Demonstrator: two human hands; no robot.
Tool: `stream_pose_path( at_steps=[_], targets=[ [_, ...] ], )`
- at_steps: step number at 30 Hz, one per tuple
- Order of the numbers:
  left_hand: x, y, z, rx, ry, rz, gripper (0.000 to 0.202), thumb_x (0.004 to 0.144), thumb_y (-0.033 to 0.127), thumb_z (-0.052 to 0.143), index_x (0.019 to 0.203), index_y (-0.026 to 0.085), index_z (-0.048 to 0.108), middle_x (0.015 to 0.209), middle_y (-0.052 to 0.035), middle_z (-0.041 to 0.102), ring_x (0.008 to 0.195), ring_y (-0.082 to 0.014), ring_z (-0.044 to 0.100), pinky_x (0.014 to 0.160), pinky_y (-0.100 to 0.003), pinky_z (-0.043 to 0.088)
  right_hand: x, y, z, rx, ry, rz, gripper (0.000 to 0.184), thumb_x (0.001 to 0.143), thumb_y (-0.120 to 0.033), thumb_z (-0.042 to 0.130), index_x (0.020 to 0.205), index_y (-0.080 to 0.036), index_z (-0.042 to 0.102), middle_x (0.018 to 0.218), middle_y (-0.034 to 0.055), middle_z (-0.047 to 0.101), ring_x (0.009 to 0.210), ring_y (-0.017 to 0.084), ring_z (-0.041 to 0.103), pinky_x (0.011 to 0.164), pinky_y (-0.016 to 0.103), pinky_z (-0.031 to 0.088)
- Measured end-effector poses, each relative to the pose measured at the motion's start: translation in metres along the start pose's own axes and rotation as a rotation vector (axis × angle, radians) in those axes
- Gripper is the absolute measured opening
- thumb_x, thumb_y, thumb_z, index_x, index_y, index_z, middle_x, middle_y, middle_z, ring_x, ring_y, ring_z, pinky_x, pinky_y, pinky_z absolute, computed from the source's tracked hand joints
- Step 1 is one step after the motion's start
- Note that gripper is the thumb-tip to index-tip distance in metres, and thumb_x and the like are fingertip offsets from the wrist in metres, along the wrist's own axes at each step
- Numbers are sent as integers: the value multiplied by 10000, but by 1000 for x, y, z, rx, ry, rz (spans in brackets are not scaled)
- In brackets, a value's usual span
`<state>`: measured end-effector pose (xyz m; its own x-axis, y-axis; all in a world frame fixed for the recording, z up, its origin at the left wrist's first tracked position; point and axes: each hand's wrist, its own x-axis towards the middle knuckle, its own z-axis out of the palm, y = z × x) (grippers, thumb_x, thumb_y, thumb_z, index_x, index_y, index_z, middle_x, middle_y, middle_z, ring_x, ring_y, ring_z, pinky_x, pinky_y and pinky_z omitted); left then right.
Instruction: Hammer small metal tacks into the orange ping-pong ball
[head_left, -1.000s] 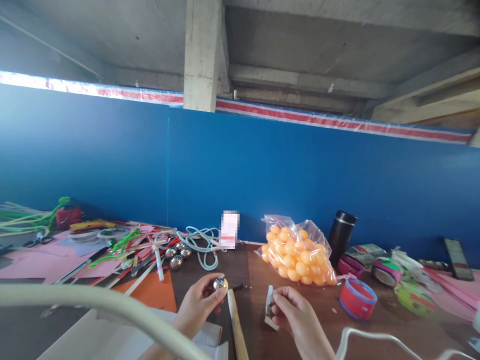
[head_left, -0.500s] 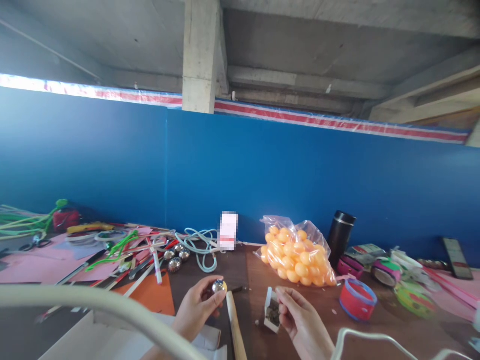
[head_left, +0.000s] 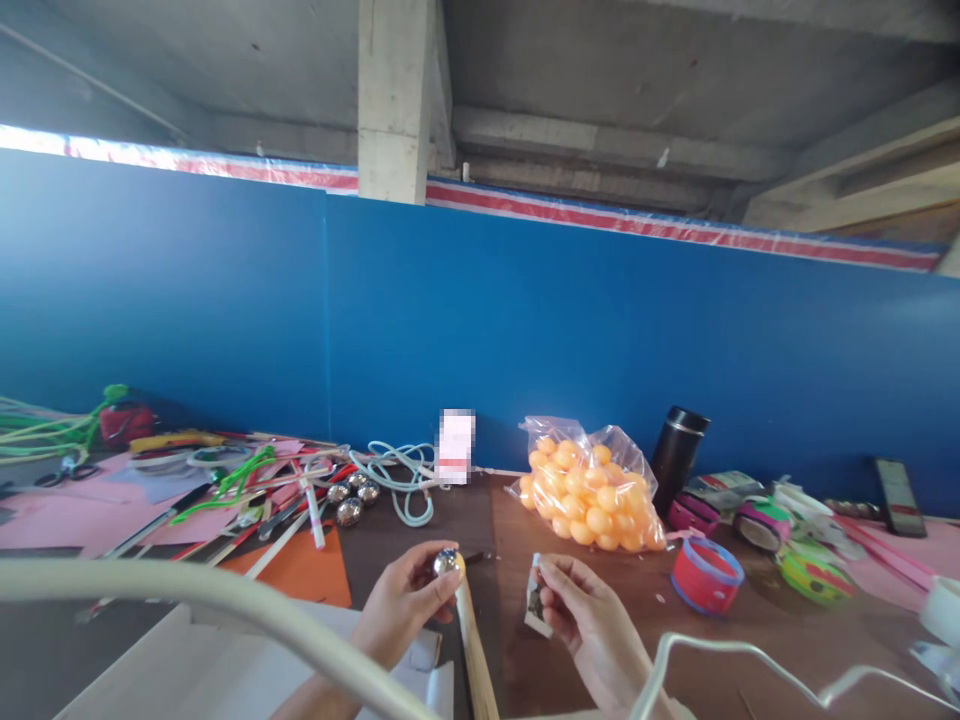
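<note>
**White box [head_left: 538,626] turned edgewise**

Less of its dark contents [head_left: 534,600] shows than half a second ago; both hands remain occupied. Right hand [head_left: 589,610] pinches its edge; left hand [head_left: 405,605] pinches a metal ball [head_left: 447,562] beside the wooden stick's [head_left: 475,645] tip.

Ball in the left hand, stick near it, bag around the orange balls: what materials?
Ball: probably polished metal, from its mirror-like reflections. Stick: likely wood, fairly smooth, from its pale tan colour. Bag: apparently clear, glossy plastic film, from its crinkles and highlights.
</note>
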<state>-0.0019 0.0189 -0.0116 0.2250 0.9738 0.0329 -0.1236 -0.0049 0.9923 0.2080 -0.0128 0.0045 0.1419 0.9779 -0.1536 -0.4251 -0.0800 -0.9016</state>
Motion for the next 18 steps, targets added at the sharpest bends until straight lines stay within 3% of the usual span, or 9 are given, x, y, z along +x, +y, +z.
stream_pose_path(
  at_steps=[8,12,18],
  targets=[
    [-5,2,7,-313,-76,-128,557,625,381,714,1109,160,548,895,-94,639,612,-136,595,490,-234,460,-6,10,13,-88,-79,-3,307,627,-412,741,636,-160,564,521,-63,533,415,21,421,357,104,385],
    [-8,9,8,-367,-103,-139,455,645,316,715,1053,160,584,935,-93,640,693,-150,623,608,-251,487,-7,12,17,-109,-94,16,332,620,-441,734,595,-157,563,465,-69,498,377,14,382,352,108,357],
    [-13,11,11,-388,-129,-172,490,608,221,751,1067,170,588,948,-79,643,750,-170,639,719,-293,487,-5,18,13,-130,-104,62,331,630,-446,725,636,-147,582,481,-57,525,390,19,413,365,107,371]
  ],
)
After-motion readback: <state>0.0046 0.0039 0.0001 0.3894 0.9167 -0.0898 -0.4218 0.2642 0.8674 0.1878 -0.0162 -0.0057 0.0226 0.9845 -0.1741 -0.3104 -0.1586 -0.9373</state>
